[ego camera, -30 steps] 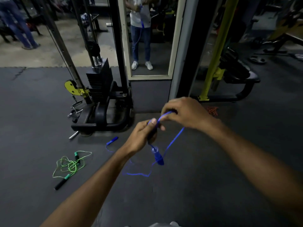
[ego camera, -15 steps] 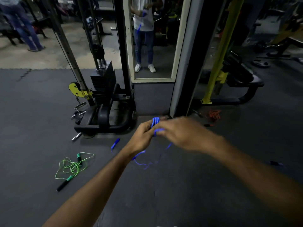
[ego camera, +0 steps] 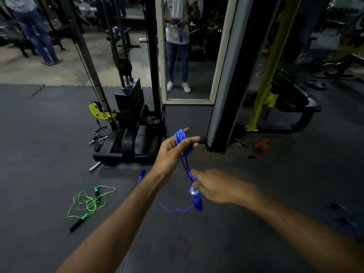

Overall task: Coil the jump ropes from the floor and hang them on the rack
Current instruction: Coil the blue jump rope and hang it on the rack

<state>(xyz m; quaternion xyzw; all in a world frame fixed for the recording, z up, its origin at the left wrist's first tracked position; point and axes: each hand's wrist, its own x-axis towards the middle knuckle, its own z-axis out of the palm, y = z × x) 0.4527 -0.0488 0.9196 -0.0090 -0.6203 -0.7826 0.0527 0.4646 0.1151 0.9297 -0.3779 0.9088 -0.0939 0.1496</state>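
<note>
My left hand (ego camera: 173,152) grips several loops of a blue jump rope (ego camera: 181,138), the coil wrapped over its fingers. The loops hang down to my right hand (ego camera: 216,187), which pinches the strands just above one blue handle (ego camera: 196,198). From there a loose length of blue cord trails across the floor to the other blue handle (ego camera: 141,175), lying on the mat. A green jump rope (ego camera: 89,202) with black handles lies tangled on the floor to the left. An orange rope (ego camera: 261,144) lies on the floor to the right of the pillar.
A cable weight machine (ego camera: 128,119) stands ahead on the left. A mirror (ego camera: 187,56) and a dark pillar (ego camera: 226,85) are straight ahead, a yellow-framed bench (ego camera: 291,107) to the right. A person's legs (ego camera: 37,36) show at far left. Dark rubber mat covers the floor.
My right hand dropped from beside my left hand down the rope to just above the handle, stretching the loops. The coil on my left hand has grown.
</note>
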